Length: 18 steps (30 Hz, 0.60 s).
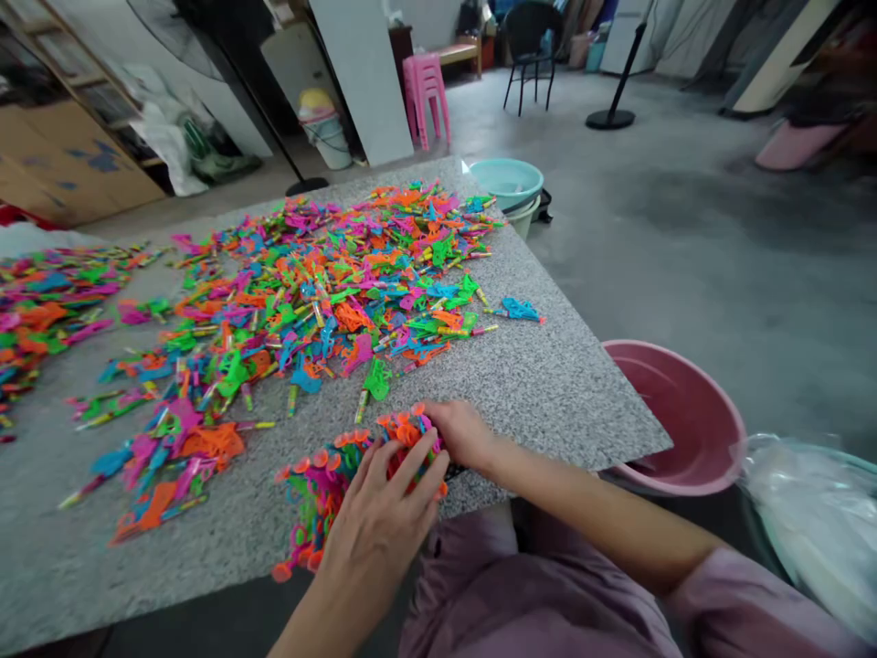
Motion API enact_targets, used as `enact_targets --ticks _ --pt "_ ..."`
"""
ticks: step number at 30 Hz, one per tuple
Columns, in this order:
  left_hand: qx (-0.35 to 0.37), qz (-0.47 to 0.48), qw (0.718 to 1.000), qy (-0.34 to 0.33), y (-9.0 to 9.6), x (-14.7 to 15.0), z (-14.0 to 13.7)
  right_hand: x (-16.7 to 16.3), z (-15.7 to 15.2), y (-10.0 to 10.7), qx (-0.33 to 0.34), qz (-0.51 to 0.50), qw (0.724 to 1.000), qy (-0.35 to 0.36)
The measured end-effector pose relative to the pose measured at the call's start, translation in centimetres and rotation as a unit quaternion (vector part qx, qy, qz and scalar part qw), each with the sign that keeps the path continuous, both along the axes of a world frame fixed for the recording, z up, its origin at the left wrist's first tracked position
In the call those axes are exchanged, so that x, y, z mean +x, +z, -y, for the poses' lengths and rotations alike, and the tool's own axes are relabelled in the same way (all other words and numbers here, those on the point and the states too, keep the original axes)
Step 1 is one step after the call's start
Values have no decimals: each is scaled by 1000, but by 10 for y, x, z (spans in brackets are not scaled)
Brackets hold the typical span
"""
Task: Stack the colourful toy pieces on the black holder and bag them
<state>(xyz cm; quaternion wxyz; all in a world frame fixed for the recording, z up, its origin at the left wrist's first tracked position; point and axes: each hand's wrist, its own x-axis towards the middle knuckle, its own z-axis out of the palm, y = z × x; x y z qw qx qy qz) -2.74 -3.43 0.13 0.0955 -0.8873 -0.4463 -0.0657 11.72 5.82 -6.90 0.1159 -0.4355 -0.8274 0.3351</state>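
A packed row of small plastic toy guns [315,498] in orange, pink, green and blue lies along the table's near edge, with round orange suction-cup tips lined up on its outside. My left hand [387,503] lies over the row, its fingers curved across the top and a little apart; its thumb is hidden. My right hand [462,434] is closed around the right end of the row, and its fingertips are partly hidden. Just beyond my hands, a large loose pile of similar toy guns [356,315] with yellow printed sticks covers much of the speckled grey table [548,393].
More toy guns [47,315] are heaped at the far left. A pink basin [713,420] stands by the table's right corner, beside a tub with clear plastic bags [808,512]. A blue basin [507,178] is past the far right edge. Pink stools [426,91] stand behind.
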Motion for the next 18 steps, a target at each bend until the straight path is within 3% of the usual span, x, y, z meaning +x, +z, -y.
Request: enact_targets --ticks 6,14,18 --pt "-70 26 997 37 15 6 2 2 1 2 0 -17 1000 -20" --pt "-44 -16 998 29 7 5 6 0 3 -12 11 -56 998 -12" --pt "-27 -26 999 19 8 7 2 -6 1 -8 -25 -52 998 9"
